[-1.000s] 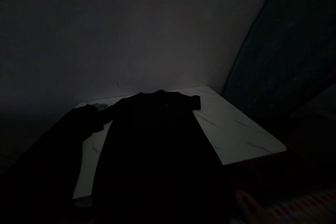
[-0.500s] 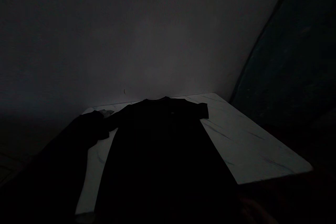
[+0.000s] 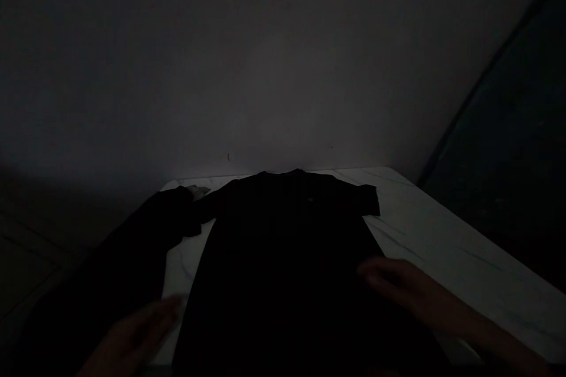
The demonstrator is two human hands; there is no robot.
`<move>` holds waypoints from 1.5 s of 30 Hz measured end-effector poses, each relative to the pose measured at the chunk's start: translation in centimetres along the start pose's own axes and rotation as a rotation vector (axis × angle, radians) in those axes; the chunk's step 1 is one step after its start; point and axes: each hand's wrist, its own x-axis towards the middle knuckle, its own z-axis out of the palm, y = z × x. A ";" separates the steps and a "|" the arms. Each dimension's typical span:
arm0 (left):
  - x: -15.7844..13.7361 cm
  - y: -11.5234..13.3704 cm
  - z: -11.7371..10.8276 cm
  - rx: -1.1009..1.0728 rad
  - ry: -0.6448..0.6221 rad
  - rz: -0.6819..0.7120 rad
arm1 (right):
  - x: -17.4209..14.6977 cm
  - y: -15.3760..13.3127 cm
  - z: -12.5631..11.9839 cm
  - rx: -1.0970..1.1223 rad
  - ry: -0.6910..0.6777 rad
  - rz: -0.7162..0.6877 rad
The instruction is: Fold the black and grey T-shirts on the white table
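A black short-sleeved cotton T-shirt (image 3: 287,247) lies flat on the white marble-patterned table (image 3: 442,241), collar toward the far edge, its long axis running away from the person. The right hand (image 3: 389,277), fingers loose, rests over its right side, nearer than the open, empty left hand (image 3: 132,336) beside the left hem.

Left hand (image 3: 132,336) low and blurred, fingers loosely extended; right hand (image 3: 393,280) outstretched, palm down, flat.

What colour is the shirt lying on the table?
Black: the shirt shows dark against the white marbled table in the head view.
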 end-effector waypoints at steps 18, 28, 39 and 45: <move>31.2 12.3 -0.5 0.557 0.202 0.056 | 41.0 -10.7 10.6 -0.767 -0.031 -0.455; 34.5 11.4 -2.2 0.582 0.191 0.051 | 44.4 -9.1 11.0 -0.807 -0.102 -0.329; 33.6 12.2 -6.9 0.415 -0.129 0.122 | 44.3 -9.1 10.9 -0.809 -0.092 -0.332; 33.3 14.3 -6.9 0.124 -0.059 0.165 | 42.1 -14.9 11.9 -0.707 0.075 -0.450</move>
